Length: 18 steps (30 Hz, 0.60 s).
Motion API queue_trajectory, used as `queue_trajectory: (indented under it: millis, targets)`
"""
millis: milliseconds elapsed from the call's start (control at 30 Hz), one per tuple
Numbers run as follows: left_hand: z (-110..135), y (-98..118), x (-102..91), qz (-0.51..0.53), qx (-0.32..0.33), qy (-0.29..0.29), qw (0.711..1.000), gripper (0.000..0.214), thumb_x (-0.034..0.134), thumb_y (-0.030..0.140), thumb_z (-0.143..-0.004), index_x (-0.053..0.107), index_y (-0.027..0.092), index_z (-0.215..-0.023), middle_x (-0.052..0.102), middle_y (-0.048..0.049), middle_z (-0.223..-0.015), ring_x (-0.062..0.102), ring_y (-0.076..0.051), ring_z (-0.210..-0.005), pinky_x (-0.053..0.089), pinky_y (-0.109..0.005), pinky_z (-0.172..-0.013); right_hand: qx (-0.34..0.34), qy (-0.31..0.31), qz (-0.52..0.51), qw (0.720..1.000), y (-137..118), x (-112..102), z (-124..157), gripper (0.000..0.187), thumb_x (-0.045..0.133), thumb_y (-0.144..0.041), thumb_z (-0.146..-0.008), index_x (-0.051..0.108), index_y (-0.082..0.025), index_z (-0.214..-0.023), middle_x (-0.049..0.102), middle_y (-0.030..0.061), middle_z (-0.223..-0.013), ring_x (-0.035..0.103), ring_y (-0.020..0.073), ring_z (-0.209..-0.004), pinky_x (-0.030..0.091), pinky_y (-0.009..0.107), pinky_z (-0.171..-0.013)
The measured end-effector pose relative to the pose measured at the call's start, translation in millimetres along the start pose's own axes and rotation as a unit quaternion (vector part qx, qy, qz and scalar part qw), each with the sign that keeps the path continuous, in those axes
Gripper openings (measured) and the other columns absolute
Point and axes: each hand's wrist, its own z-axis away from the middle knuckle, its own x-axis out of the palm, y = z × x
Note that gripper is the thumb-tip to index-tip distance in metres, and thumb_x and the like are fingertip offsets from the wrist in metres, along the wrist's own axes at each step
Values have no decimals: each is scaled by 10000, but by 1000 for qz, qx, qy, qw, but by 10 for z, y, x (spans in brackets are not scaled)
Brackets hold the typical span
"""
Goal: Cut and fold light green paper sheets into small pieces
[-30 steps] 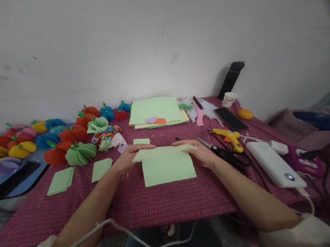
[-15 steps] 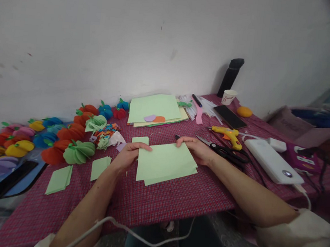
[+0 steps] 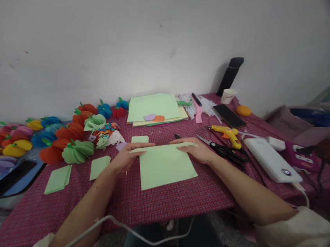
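A light green paper sheet (image 3: 165, 164) lies on the red checked tablecloth (image 3: 133, 202) in front of me. My left hand (image 3: 127, 157) pinches its far left corner. My right hand (image 3: 196, 149) pinches the far right part of the same edge. Between them the far edge is lifted off the cloth and curls toward me. Black scissors (image 3: 224, 150) lie just right of my right hand.
A stack of coloured paper (image 3: 155, 107) lies beyond the sheet. Several paper pumpkins (image 3: 75, 151) crowd the left. Small green pieces (image 3: 59, 179) lie near the front left. To the right lie a yellow glue gun (image 3: 228, 135), a white power bank (image 3: 270, 161), a phone (image 3: 229, 116) and a cup (image 3: 228, 95).
The folded-over flap, flat on the sheet half a second ago, is lifted back up at the far edge. Both hands stay at that edge.
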Motion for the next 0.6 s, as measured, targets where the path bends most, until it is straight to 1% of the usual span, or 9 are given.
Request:
queue_trajectory:
  millis: [100, 200, 267, 333, 400, 467, 600]
  targets:
    - [-3, -32, -15, 17, 1, -5, 1000, 383, 644, 245, -657, 641, 143, -1026, 683, -103, -900, 629, -225, -801, 457, -320, -719, 25, -11, -57, 998, -8, 13, 2, 341, 647, -279, -668, 643, -184, -994, 675, 48, -885, 614, 160, -758, 453, 309, -733]
    - [10, -18, 4, 24, 5, 1, 1000, 377, 641, 244, -645, 652, 134, -1006, 685, -106, -881, 626, -236, -797, 457, -311, -684, 38, 2, -104, 994, -24, 36, 3, 293, 626, -260, -676, 656, -174, -954, 674, 60, -873, 614, 160, -742, 454, 302, -716]
    - [21, 4, 24, 25, -1, 21, 999, 368, 639, 250, -630, 666, 133, -977, 690, -100, -829, 628, -231, -749, 453, -295, -634, 48, 10, -120, 992, -35, 47, 4, 244, 603, -257, -685, 665, -177, -907, 674, 55, -838, 611, 154, -707, 457, 296, -688]
    - [25, 20, 36, 22, -14, 46, 999, 331, 630, 239, -621, 682, 141, -933, 689, -76, -734, 621, -197, -638, 440, -272, -569, 55, 10, -119, 991, -39, 50, 6, 208, 587, -235, -677, 668, -176, -859, 670, 44, -789, 600, 145, -657, 457, 287, -649]
    - [18, 21, 32, 22, -22, 53, 998, 268, 617, 219, -623, 697, 150, -869, 669, -48, -633, 588, -158, -532, 420, -253, -515, 53, 6, -110, 993, -29, 47, 5, 183, 562, -208, -673, 666, -174, -820, 661, 32, -740, 586, 135, -617, 453, 277, -619]
    - [1, 7, 10, 28, -24, 39, 999, 201, 607, 209, -630, 700, 157, -800, 642, -29, -571, 557, -135, -482, 406, -240, -490, 42, -1, -102, 994, -5, 42, -1, 173, 536, -192, -680, 662, -175, -797, 654, 25, -719, 579, 132, -611, 446, 270, -608]
    - [-37, -43, -59, 23, -31, 14, 999, 128, 593, 212, -649, 678, 158, -727, 618, -18, -555, 539, -124, -480, 394, -231, -486, 26, -21, -77, 996, 66, 17, -21, 188, 506, -188, -694, 659, -183, -804, 652, 21, -754, 574, 132, -651, 435, 264, -621]
